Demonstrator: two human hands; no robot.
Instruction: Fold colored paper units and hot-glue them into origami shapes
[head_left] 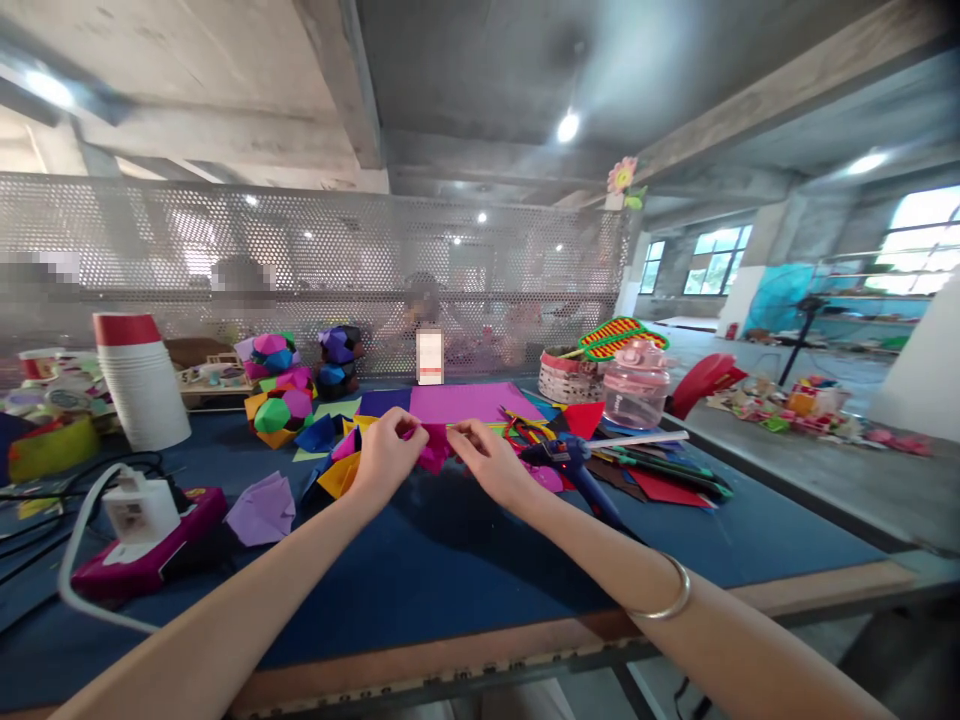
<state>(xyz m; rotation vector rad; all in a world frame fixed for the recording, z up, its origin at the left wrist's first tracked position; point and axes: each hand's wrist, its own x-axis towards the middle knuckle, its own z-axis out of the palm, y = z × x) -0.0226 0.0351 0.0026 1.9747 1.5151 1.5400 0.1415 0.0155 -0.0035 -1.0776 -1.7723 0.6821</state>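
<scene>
My left hand (pixel 386 452) and my right hand (pixel 487 458) meet over the blue table (pixel 465 560), both pinching a small folded piece of magenta paper (pixel 433 450) between the fingertips. A silver bangle (pixel 667 600) circles my right wrist. Loose folded paper pieces in yellow, blue and pink (pixel 337 462) lie just left of my left hand. A blue glue gun (pixel 581 470) lies right beside my right hand. Flat purple and magenta sheets (pixel 457 402) lie just beyond the hands.
Colourful paper polyhedra (pixel 281 395) and a stack of white cups with a red top (pixel 139 380) stand at the left. A white charger on a magenta box (pixel 146 535) sits front left. A pink-lidded jar (pixel 636 385), a basket (pixel 574 378) and a perforated screen (pixel 337 270) lie behind.
</scene>
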